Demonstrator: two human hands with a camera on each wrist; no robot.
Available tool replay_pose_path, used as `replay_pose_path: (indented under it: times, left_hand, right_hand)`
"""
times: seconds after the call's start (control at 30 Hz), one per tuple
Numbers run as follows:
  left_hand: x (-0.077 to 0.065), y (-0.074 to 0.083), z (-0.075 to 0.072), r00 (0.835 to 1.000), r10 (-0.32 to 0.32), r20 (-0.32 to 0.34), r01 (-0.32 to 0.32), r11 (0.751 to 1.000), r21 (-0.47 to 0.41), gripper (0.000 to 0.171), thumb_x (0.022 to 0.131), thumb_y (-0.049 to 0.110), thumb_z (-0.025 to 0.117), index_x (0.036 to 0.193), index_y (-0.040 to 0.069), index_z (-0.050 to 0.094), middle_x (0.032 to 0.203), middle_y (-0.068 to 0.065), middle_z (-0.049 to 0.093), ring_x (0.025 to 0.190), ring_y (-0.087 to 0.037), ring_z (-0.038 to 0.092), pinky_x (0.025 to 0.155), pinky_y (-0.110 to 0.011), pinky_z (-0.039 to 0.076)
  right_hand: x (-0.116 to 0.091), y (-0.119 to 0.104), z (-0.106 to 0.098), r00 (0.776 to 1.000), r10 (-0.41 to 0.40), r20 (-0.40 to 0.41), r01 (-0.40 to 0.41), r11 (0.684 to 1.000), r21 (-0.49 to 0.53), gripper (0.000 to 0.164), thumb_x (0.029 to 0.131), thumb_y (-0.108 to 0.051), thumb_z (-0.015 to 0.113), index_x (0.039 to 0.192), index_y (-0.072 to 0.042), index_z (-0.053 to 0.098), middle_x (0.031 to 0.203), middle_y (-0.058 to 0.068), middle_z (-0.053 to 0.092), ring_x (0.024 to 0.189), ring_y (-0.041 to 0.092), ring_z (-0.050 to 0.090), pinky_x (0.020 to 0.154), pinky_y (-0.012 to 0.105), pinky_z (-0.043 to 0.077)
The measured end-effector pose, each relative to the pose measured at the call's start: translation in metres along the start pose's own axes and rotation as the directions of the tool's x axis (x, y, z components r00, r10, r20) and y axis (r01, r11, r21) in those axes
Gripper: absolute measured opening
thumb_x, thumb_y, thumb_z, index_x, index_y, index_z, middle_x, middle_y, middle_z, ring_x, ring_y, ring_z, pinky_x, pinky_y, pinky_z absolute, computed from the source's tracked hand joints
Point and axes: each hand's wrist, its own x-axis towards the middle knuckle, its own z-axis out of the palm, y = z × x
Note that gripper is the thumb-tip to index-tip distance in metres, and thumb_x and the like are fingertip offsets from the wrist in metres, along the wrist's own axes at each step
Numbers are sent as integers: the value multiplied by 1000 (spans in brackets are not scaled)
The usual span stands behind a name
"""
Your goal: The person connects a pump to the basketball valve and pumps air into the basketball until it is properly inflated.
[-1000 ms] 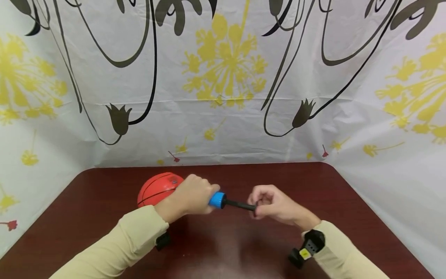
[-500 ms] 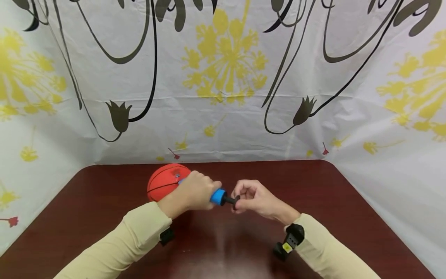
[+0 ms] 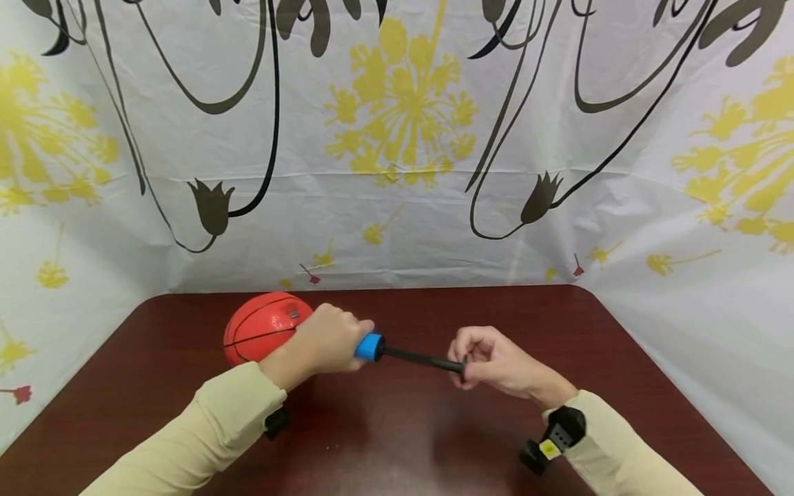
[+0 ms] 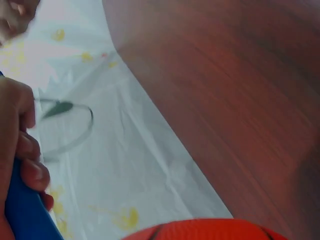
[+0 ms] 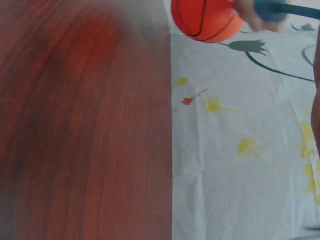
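My left hand (image 3: pixel 329 339) grips the blue barrel of a hand pump (image 3: pixel 369 347), its fingers wrapped round it; the left wrist view shows these curled fingers and the blue barrel (image 4: pixel 30 205). A long stretch of the black rod (image 3: pixel 422 358) is out of the barrel. At the rod's far end my right hand (image 3: pixel 496 362) pinches the dark handle between thumb and fingers. A red ball with black basketball lines (image 3: pixel 267 327) is at the barrel's other end, beyond the left hand. The joint between pump and ball is hidden behind that hand.
Below the hands lies a dark red-brown table (image 3: pixel 397 441) with rounded far corners. A white sheet (image 3: pixel 397 241) printed with yellow and grey flowers hangs behind and at both sides. Each wrist wears a black camera.
Half a second ago the rod was pushed nearly into the barrel with the hands close. Now the right hand has drawn it out rightward, while left hand and ball have shifted left.
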Motion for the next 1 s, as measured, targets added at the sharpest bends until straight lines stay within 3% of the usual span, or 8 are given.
replay_pose_path:
  times: [0.17, 0.27, 0.43, 0.57, 0.63, 0.83, 1.0]
  left_hand:
    - [11, 14, 2, 1000, 20, -18, -20, 1000, 4, 27, 64, 33, 69, 67, 14, 50, 51, 6, 44, 42, -7, 41, 41, -22, 33]
    - [11, 17, 5, 999, 34, 9, -34, 999, 0, 27, 64, 33, 69, 67, 14, 50, 50, 6, 43, 42, -7, 39, 41, -21, 32]
    - [5, 10, 0, 999, 30, 27, -29, 999, -17, 27, 66, 34, 69, 71, 15, 50, 52, 7, 45, 43, -6, 41, 41, -22, 33]
    - [-2, 0, -2, 1000, 6, 2, -6, 1000, -1, 29, 65, 34, 70, 71, 14, 49, 54, 6, 49, 44, -7, 44, 42, -23, 35]
    - [-3, -2, -1, 1000, 2, 8, -2, 1000, 6, 29, 65, 34, 70, 71, 14, 49, 55, 5, 50, 44, -7, 45, 42, -23, 36]
    - [8, 8, 5, 999, 20, 30, -21, 1000, 12, 27, 65, 33, 69, 69, 14, 50, 52, 6, 45, 43, -7, 42, 42, -22, 34]
    - [15, 18, 9, 999, 29, 15, -29, 1000, -10, 28, 64, 33, 69, 65, 15, 48, 49, 6, 40, 41, -6, 36, 41, -21, 32]
  right_hand:
    - [20, 18, 12, 993, 33, -116, -45, 993, -105, 17, 82, -5, 59, 83, 3, 45, 82, 0, 53, 67, 7, 54, 58, 21, 47]
    - [23, 21, 16, 988, 66, -136, -83, 989, -123, 15, 80, -4, 61, 84, 1, 48, 83, -2, 53, 67, 6, 54, 60, 21, 48]
    - [10, 8, 9, 996, 57, -75, -60, 997, -42, 12, 81, 4, 57, 86, -4, 50, 85, 2, 53, 69, 9, 54, 57, 20, 45]
    - [-6, -5, -4, 999, -15, 39, 13, 999, 52, 11, 84, 3, 52, 85, 1, 42, 74, 13, 47, 63, 19, 47, 47, 28, 36]
    - [-10, -6, -6, 998, -23, 61, 21, 999, 47, 11, 85, 1, 52, 85, 2, 41, 73, 17, 45, 63, 21, 46, 47, 31, 35]
    - [7, 8, 5, 996, 33, -85, -46, 988, -151, 11, 80, 3, 60, 85, 1, 50, 87, 2, 53, 76, 10, 54, 63, 21, 47]
    - [20, 19, 14, 989, 48, -140, -78, 973, -215, 18, 80, -2, 61, 84, 6, 46, 84, -2, 53, 68, 9, 53, 61, 23, 47]
